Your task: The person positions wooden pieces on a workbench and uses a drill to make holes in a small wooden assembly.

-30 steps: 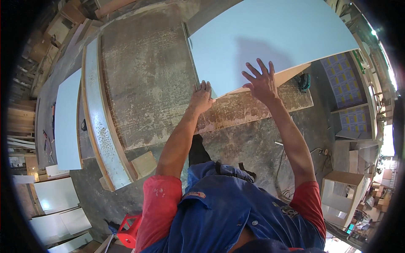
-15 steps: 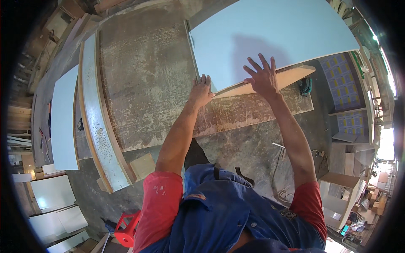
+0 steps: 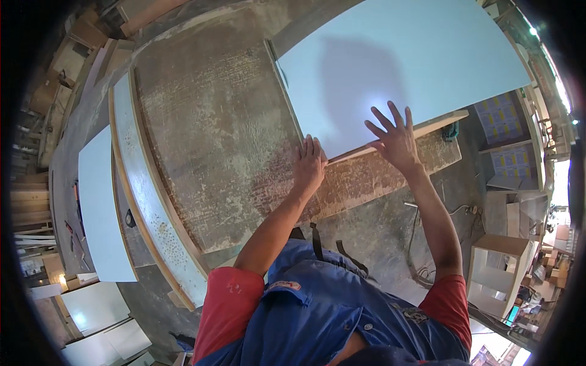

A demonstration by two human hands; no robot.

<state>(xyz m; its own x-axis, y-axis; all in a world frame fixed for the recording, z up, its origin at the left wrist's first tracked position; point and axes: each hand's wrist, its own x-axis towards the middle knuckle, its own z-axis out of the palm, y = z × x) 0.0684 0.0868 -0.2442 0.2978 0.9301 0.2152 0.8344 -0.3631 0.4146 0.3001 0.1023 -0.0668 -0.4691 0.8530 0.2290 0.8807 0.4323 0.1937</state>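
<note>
A large white panel (image 3: 452,55) lies on a worn brown work table, its near-left corner in front of me. At that corner my left hand (image 3: 310,165) is closed, fingers together along the panel's left edge and thumb by the near edge. Further right, my right hand (image 3: 395,143) is open, its fingers spread over the white face and its thumb at the near edge. Beneath that edge a light-brown wooden board (image 3: 441,122) shows as a narrow strip. My left hand partly hides the corner.
The brown table (image 3: 207,122) extends to the left. A long narrow wood-edged panel (image 3: 149,204) rests across its left part, beside another white panel (image 3: 101,207). A green tool (image 3: 450,131) sits near the board's right end. A cable (image 3: 413,244) lies on the floor.
The panel's near edge now covers more of the wooden board, leaving a thinner strip visible. Both hands stay at the panel and appear lower and further right; the whole view has shifted.
</note>
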